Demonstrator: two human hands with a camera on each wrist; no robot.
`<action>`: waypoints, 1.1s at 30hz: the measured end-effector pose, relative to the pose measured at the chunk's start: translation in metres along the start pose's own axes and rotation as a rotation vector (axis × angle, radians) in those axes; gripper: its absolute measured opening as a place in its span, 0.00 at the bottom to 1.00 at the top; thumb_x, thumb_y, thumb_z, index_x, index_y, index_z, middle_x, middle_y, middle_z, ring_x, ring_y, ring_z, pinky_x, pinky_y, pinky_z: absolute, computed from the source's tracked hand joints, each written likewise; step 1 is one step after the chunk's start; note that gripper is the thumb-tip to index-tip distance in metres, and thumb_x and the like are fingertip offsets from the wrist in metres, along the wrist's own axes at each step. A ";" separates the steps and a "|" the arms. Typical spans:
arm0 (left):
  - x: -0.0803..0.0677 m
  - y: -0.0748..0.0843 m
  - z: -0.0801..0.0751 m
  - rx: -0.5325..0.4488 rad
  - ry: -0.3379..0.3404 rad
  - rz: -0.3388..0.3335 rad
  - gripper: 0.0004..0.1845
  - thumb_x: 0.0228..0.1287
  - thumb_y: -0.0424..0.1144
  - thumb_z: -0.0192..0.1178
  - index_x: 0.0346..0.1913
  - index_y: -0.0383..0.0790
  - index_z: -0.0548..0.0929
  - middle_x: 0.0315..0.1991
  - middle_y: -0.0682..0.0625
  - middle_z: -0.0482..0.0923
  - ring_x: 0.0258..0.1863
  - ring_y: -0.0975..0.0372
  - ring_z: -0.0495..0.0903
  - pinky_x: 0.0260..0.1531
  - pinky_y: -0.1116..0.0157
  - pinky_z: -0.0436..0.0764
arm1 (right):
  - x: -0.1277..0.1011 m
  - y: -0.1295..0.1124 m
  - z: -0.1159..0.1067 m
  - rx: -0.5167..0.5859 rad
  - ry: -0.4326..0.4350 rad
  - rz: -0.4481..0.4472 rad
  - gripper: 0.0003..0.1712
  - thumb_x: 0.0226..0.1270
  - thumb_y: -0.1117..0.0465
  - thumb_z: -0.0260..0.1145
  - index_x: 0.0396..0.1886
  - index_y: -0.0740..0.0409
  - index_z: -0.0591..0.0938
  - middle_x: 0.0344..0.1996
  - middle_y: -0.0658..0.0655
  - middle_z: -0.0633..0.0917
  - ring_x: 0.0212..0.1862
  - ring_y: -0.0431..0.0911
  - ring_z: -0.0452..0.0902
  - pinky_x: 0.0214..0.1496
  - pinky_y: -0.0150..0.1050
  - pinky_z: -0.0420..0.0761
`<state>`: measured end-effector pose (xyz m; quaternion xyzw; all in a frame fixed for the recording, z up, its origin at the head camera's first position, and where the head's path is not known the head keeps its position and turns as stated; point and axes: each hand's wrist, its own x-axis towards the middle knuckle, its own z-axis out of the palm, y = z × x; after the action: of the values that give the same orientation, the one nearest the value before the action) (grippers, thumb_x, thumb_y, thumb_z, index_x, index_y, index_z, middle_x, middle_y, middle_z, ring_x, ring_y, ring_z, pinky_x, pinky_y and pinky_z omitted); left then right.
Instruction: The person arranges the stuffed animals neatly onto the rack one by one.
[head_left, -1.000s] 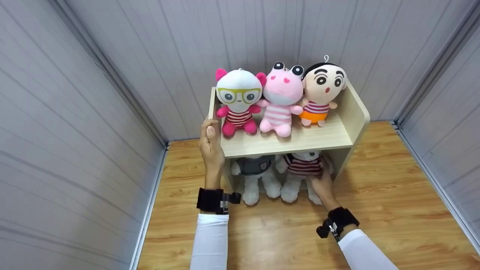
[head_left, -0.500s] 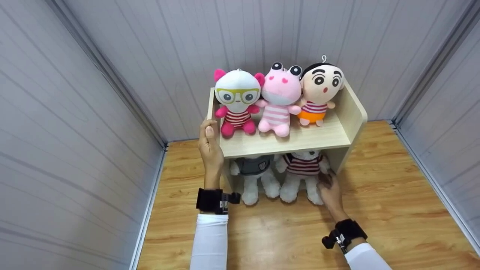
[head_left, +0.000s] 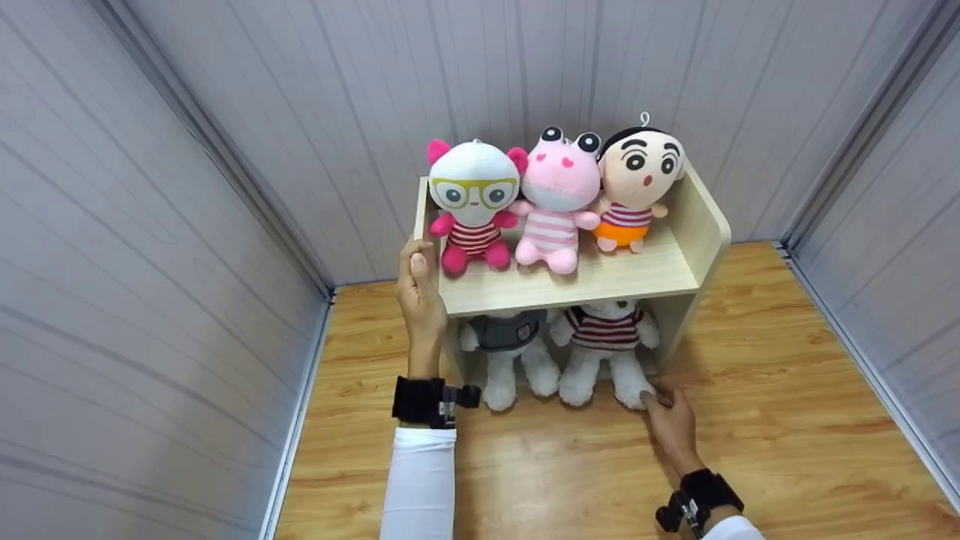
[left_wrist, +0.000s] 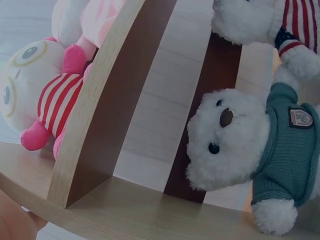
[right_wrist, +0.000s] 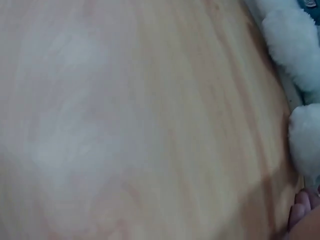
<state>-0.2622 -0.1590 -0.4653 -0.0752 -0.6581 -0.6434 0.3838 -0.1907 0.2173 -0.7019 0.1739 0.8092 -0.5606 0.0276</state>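
A small two-tier wooden shelf (head_left: 705, 225) stands against the wall. My left hand (head_left: 424, 300) grips the front edge of its left side panel, thumb on the near side. On the lower level sit two white teddy bears, one in a grey-green sweater (left_wrist: 295, 145) and one in a red-striped shirt (head_left: 604, 330). My right hand (head_left: 673, 424) is low at the right, its thumb and bent fingers at the striped bear's outer foot (head_left: 634, 386). In the right wrist view, curled fingers (right_wrist: 301, 206) show beside that white foot. The upper board hides most of the bears' heads in the head view.
On the upper level sit a pink-and-white panda plush with glasses (head_left: 475, 202), a pink frog plush (head_left: 559, 199) and a boy doll in orange shorts (head_left: 637, 187). Grey panel walls (head_left: 187, 300) enclose three sides. Wood-look flooring (head_left: 555, 480) lies in front.
My right hand has moved from the striped bear's arm down and right to its outer foot. My left hand keeps its grip on the shelf, which has shifted slightly left in view.
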 end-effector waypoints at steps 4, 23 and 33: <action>0.000 0.001 0.000 0.029 0.000 -0.007 0.16 0.83 0.32 0.37 0.54 0.30 0.76 0.64 0.37 0.76 0.71 0.53 0.71 0.75 0.57 0.65 | -0.003 0.014 -0.004 -0.041 0.005 -0.040 0.32 0.77 0.43 0.59 0.68 0.61 0.74 0.62 0.66 0.79 0.60 0.53 0.76 0.55 0.36 0.75; 0.002 0.009 -0.001 0.076 -0.004 -0.064 0.18 0.84 0.35 0.37 0.59 0.33 0.77 0.62 0.39 0.78 0.71 0.55 0.72 0.74 0.58 0.66 | -0.048 0.049 -0.010 -0.075 0.060 -0.120 0.06 0.73 0.62 0.63 0.42 0.56 0.87 0.33 0.55 0.83 0.33 0.41 0.76 0.33 0.31 0.76; -0.008 0.015 -0.004 0.175 -0.007 -0.113 0.19 0.85 0.39 0.40 0.67 0.47 0.76 0.70 0.48 0.76 0.74 0.55 0.70 0.74 0.54 0.68 | -0.067 0.053 -0.001 -0.134 0.120 -0.141 0.05 0.69 0.64 0.66 0.36 0.54 0.88 0.32 0.54 0.82 0.35 0.41 0.74 0.35 0.29 0.74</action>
<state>-0.2457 -0.1573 -0.4592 -0.0065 -0.7164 -0.6038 0.3495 -0.1111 0.2173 -0.7327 0.1477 0.8552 -0.4944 -0.0488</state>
